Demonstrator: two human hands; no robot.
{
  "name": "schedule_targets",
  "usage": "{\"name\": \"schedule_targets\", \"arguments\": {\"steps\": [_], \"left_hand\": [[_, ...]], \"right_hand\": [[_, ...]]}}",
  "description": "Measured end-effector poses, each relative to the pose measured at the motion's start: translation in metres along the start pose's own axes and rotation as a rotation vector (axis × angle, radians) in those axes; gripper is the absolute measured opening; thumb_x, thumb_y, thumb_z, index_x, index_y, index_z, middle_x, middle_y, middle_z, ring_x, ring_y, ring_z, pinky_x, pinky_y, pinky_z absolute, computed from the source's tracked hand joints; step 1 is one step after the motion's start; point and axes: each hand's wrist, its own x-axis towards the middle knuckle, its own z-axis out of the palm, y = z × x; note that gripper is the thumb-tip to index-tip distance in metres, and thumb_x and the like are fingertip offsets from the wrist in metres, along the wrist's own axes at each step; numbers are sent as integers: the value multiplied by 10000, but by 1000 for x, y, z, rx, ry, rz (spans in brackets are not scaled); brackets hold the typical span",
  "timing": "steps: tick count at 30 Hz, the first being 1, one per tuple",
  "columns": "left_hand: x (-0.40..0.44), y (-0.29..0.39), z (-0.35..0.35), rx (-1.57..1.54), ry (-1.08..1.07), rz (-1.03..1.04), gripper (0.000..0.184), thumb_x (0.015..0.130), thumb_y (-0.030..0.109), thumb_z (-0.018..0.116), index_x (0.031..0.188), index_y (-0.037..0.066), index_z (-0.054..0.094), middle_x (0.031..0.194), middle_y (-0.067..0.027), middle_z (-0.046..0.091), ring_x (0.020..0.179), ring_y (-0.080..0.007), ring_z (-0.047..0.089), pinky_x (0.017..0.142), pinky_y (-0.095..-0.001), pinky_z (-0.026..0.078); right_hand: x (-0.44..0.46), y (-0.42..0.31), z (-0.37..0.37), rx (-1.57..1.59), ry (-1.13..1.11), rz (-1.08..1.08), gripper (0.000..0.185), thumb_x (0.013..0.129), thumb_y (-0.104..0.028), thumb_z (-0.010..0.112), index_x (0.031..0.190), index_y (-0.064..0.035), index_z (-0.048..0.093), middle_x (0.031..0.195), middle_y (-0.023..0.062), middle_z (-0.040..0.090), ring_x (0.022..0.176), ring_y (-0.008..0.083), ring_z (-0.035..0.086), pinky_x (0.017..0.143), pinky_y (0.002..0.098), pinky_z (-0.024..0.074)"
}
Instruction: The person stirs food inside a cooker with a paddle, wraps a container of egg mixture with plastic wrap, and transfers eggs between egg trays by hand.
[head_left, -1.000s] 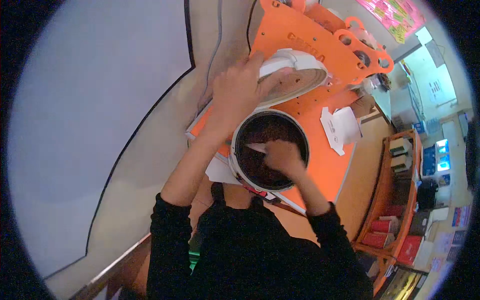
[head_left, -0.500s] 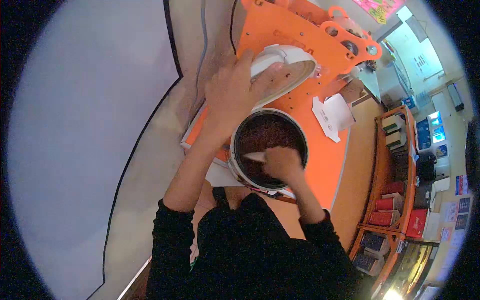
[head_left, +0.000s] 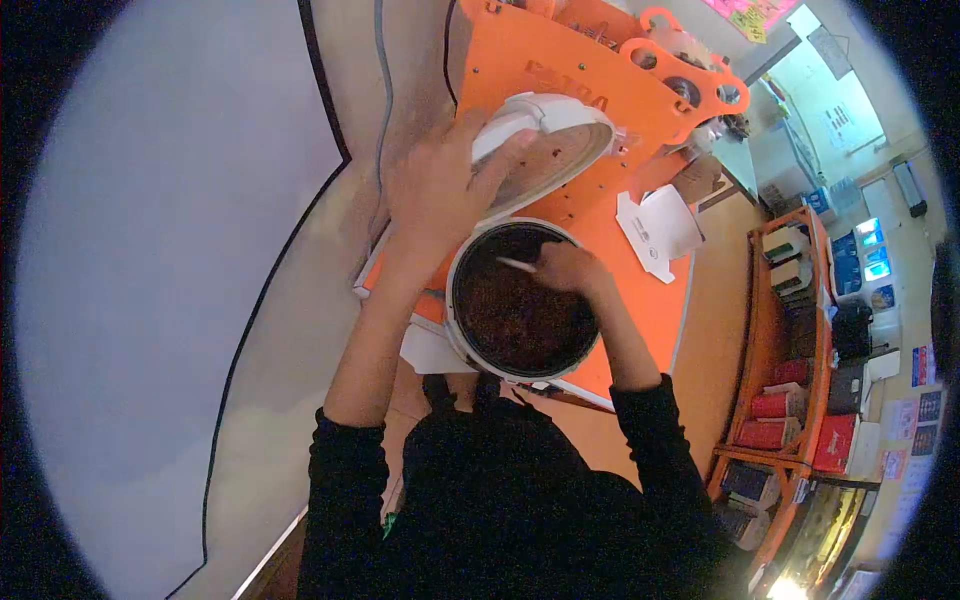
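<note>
A round pot with a pale rim (head_left: 452, 318) stands on the orange table, filled with a dark, grainy mass (head_left: 525, 315). Its white lid (head_left: 562, 160) is raised and tilted at the far side, showing dark specks on its inner face. My left hand (head_left: 435, 190) grips the lid by its left edge, fingers behind it and thumb over the inside. Over the far right part of the pot, my right hand (head_left: 570, 268) is closed around a small white utensil (head_left: 515, 264). Its lower end is blurred, so its kind cannot be made out.
An orange panel structure (head_left: 540, 60) rises behind the lid. An opened white carton (head_left: 660, 232) lies on the orange table (head_left: 640, 330) to the right. Farther right stand orange shelves (head_left: 765, 330) with boxes. A grey cable (head_left: 383, 100) hangs along the wall at left.
My right hand has moved with the white utensil from the near middle of the pot to its far side. My left hand still holds the lid up. The view has shifted slightly.
</note>
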Motion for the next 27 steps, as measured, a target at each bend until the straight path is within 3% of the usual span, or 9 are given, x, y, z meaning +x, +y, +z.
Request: {"name": "schedule_targets", "arguments": {"steps": [4, 7, 11, 14, 15, 20, 21, 23, 27], "left_hand": [[-2, 3, 2, 18, -26, -31, 592, 844, 602, 510, 1015, 51, 645, 802, -187, 650, 745, -368, 652, 645, -466, 504], [-1, 3, 4, 17, 32, -40, 592, 839, 600, 520, 1026, 52, 645, 805, -186, 652, 742, -368, 652, 643, -462, 504], [0, 2, 4, 4, -10, -56, 602, 831, 602, 531, 1013, 39, 643, 837, -188, 643, 752, -377, 648, 646, -465, 503], [-4, 5, 7, 0, -27, -58, 606, 828, 602, 535, 1002, 31, 641, 851, -194, 636, 761, -380, 647, 644, -467, 500], [-2, 5, 8, 11, 10, -45, 606, 828, 602, 535, 998, 29, 640, 854, -198, 636, 766, -381, 647, 642, -468, 498], [-1, 7, 3, 27, -27, -77, 592, 833, 597, 531, 991, 37, 643, 843, -192, 639, 756, -371, 648, 639, -464, 498], [-1, 7, 2, 24, -32, -62, 590, 834, 597, 530, 994, 41, 645, 845, -188, 641, 752, -367, 648, 640, -463, 499], [1, 6, -1, -3, -80, -45, 592, 832, 598, 531, 997, 41, 646, 847, -185, 641, 746, -364, 649, 640, -461, 500], [-5, 9, -1, 20, -76, 35, 600, 826, 601, 538, 999, 37, 649, 818, -178, 644, 740, -357, 652, 632, -458, 503]], "right_hand": [[-51, -65, 29, -130, -167, -134, 337, 833, -285, 487, 892, -16, 682, 825, 199, 675, 784, 345, 676, 697, 482, 542], [-62, -68, 17, -69, -128, -20, 289, 819, -242, 519, 904, -14, 676, 877, 240, 659, 832, 390, 655, 733, 492, 526], [-82, -65, -54, -15, -24, 64, 280, 836, -232, 500, 859, -7, 667, 875, 246, 655, 834, 398, 649, 738, 488, 525], [-26, -35, 20, 43, 109, -79, 277, 832, -225, 505, 854, 2, 663, 866, 250, 653, 826, 392, 652, 735, 487, 525], [-24, -38, 24, -10, 69, 35, 274, 822, -219, 509, 859, 5, 661, 852, 251, 653, 819, 390, 654, 741, 484, 527], [-88, -55, -48, -59, -14, 78, 260, 816, -191, 502, 865, 5, 665, 837, 246, 654, 801, 387, 659, 710, 473, 536], [-89, -54, -56, -73, 44, 205, 269, 825, -187, 490, 879, 6, 670, 841, 246, 655, 800, 383, 661, 704, 473, 536], [-58, -14, -26, -108, 119, 227, 310, 868, -226, 467, 987, -29, 676, 826, 225, 661, 772, 370, 666, 682, 475, 539], [11, 29, -3, -98, 74, 87, 389, 941, -347, 423, 969, -60, 685, 765, 218, 660, 664, 338, 664, 592, 444, 540]]}}
